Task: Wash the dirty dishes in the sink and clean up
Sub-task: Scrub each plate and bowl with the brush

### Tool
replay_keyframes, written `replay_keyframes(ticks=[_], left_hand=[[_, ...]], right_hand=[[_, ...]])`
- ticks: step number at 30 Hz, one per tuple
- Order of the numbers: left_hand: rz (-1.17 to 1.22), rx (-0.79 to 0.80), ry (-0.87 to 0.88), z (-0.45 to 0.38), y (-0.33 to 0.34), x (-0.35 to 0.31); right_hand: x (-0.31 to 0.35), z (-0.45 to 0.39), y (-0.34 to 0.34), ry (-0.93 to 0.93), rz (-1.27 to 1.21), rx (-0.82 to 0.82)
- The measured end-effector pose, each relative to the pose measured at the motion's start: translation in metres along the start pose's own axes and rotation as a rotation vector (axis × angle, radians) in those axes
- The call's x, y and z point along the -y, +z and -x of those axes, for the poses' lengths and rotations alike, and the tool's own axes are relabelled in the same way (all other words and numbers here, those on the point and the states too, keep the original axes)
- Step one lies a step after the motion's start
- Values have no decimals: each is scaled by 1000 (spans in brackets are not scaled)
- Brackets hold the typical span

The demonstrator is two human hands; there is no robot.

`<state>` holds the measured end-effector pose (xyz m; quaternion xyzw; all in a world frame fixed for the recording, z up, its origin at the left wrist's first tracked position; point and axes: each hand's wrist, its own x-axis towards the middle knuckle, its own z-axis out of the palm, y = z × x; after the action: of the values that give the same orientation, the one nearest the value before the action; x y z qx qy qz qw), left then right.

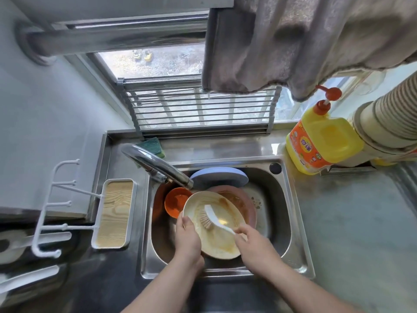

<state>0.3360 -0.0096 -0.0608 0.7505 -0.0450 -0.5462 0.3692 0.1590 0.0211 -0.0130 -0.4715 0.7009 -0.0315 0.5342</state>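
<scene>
Over the stainless steel sink [291, 213], set into the counter [352, 222], the left hand [187, 236] has its grip curled round the near-left rim of a cream round plate [216, 240] smeared with orange-brown residue, holding it tilted above the basin. The right hand [250, 242] closes its grip on the handle of a white dish brush [214, 219], whose bristles press on the plate's face. Behind the plate lie a pink plate [246, 204], a small orange bowl [174, 202] and a pale blue plate [218, 176] under the chrome tap [155, 166], leaving bare basin only along the right wall. At the counter's back right corner stands a yellow detergent bottle [322, 141] with a red pump; its orange label's writing is too blurred to read. A green sponge [152, 145] sits at the back edge.
</scene>
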Motion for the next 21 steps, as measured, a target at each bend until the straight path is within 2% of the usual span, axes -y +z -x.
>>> replay_keyframes(ticks=[2,4,7,9,11,14,17,19,21], left_hand=[[22,9,-41,6,1,-6],[54,11,-74,6,0,-17],[82,-6,-78,0,1,-22],[46,-15,-98,5,5,-18],[20,12,-97,9,9,-14],[14,23,-51,10,9,-24],[38,12,-35,-1,4,-30],[15,-1,-43,-1,4,-24],[6,7,-56,2,5,-16]], right_hand=[[-7,-21,-19,73,-31,-73],[-27,-14,-28,114,-24,-75],[-24,23,-9,46,-26,41],[-7,16,1,-49,-33,69],[6,-8,-7,-35,8,10],[-10,-18,-34,57,47,-90],[-21,22,-24,49,53,7],[-7,30,-6,-44,30,82],[6,10,-5,-79,33,46]])
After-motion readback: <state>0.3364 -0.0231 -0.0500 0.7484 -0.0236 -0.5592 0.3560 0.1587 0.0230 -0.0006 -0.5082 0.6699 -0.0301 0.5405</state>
